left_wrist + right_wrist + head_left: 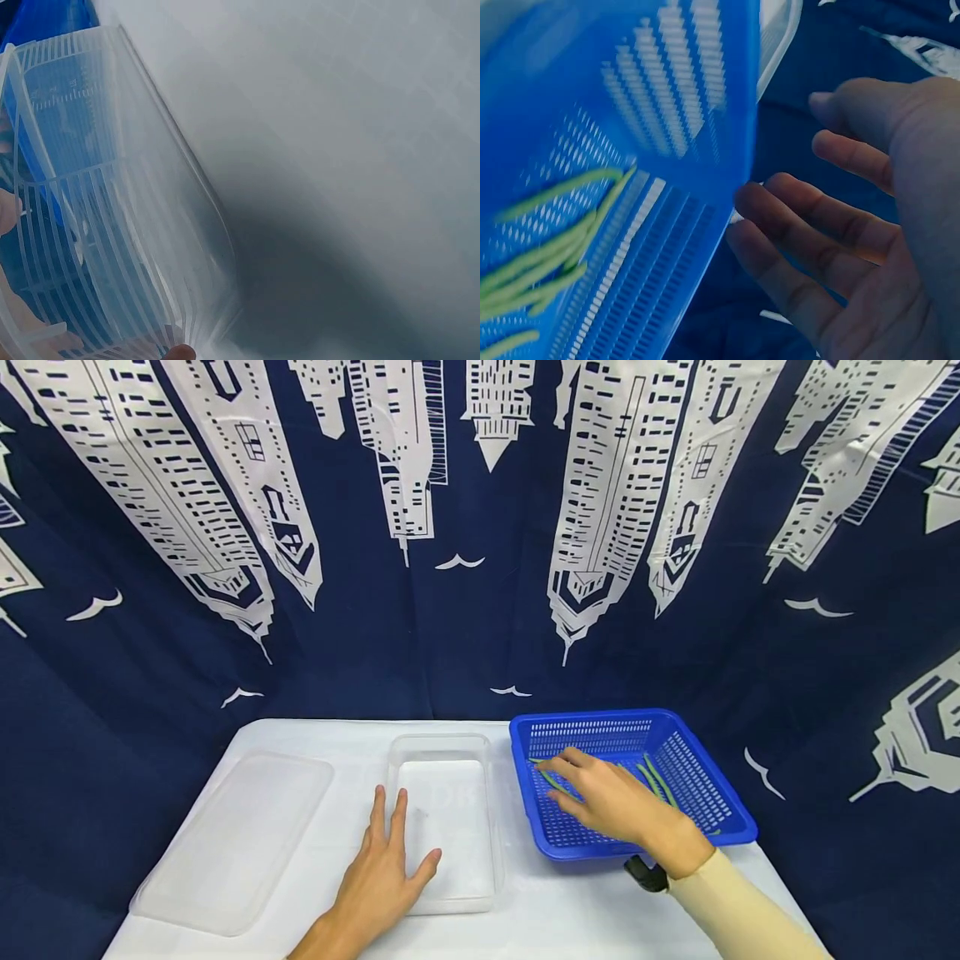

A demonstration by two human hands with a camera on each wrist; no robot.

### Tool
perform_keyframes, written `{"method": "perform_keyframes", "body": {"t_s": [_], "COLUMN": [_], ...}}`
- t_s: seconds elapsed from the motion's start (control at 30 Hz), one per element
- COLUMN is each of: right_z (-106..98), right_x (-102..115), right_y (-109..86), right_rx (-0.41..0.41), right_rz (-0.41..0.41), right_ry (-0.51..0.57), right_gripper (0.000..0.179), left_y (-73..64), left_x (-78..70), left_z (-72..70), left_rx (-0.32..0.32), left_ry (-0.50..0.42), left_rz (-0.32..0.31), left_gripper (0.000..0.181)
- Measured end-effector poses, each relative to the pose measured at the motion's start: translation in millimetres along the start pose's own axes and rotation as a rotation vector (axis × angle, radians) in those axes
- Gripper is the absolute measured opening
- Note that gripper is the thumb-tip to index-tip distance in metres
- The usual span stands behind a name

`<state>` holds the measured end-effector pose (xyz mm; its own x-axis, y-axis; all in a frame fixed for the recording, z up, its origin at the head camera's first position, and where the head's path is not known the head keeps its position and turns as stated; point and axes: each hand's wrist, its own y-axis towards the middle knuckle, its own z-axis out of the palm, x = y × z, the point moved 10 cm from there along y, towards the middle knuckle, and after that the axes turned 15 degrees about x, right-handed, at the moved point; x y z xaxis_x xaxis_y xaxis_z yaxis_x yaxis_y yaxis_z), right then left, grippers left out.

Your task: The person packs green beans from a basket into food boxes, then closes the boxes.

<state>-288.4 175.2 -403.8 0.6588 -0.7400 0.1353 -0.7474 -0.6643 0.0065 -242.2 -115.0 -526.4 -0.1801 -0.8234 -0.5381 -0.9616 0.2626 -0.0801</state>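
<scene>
My left hand, fingers spread, reaches over the left side of a clear plastic container. The left wrist view shows this container's ribbed wall up close, with a fingertip at its lower edge. Over a blue perforated basket is my right hand, loosely bent, its fingertips close to a green bean. More green beans lie at the basket's right. In the right wrist view my right hand shows relaxed fingers beside the basket rim, with nothing between them.
A flat translucent lid lies at the left of the white table. Dark blue cloth printed with white buildings hangs behind the table. Around my right wrist is a dark strap.
</scene>
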Motion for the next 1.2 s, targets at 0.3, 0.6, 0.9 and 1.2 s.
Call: {"method": "perform_keyframes", "body": {"t_s": [0.3,0.6,0.9,1.2], "right_z": [27.2,68.5,93.7,103.2], "right_x": [-54.7,-90.5,-109.0,-110.2], "right_y": [31.2,45.9,48.3,55.7], "right_rx": [0.273,0.488,0.548,0.542], "right_rz": [0.112,0.162,0.178,0.172], "right_ry": [0.104,0.221,0.295,0.378], "right_gripper": [0.05,0.064,0.066,0.072], "left_y": [-3.8,-2.8,-2.9,0.5], "left_x": [2.6,8.8,9.8,11.5], "left_z": [2.7,-1.4,0.4,4.9], "left_rx": [0.04,0.049,0.037,0.043], "left_ry": [-0.076,-0.208,-0.221,-0.253], "left_rz": [-0.013,-0.03,-0.016,-0.007], "left_gripper": [0.109,0.111,0.108,0.106]}}
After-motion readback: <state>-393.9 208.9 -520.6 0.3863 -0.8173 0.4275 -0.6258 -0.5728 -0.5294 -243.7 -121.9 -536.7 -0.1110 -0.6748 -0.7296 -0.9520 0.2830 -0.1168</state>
